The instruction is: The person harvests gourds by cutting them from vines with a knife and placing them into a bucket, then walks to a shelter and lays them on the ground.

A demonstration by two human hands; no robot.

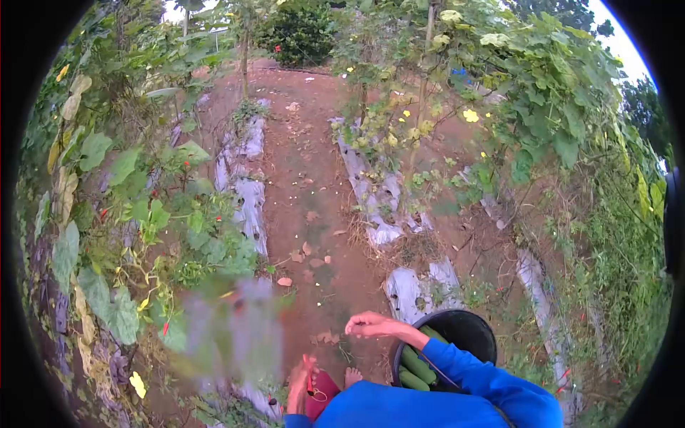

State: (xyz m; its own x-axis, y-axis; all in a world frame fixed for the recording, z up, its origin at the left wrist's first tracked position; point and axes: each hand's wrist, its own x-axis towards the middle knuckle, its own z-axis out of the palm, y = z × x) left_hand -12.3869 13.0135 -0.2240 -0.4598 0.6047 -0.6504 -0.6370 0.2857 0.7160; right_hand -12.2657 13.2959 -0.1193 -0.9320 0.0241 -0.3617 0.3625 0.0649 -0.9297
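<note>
At the bottom of the head view, my left hand [297,389] is closed around a slim red-handled tool [310,365]. Its working end is too small to make out, and a thin yellow loop shows beside it. My right hand [369,325] reaches forward over the path with its fingers curled in, and nothing shows in them. The right forearm in a blue sleeve crosses a black bucket [479,329]. Inside the bucket lie several long green gourds [417,365], partly hidden by the arm.
A bare dirt path [303,200] with dry leaves runs ahead. Plastic-mulched strips [251,207] flank it on both sides. Leafy vines [114,285] with yellow flowers climb supports at left and right. A blurred patch covers the lower left.
</note>
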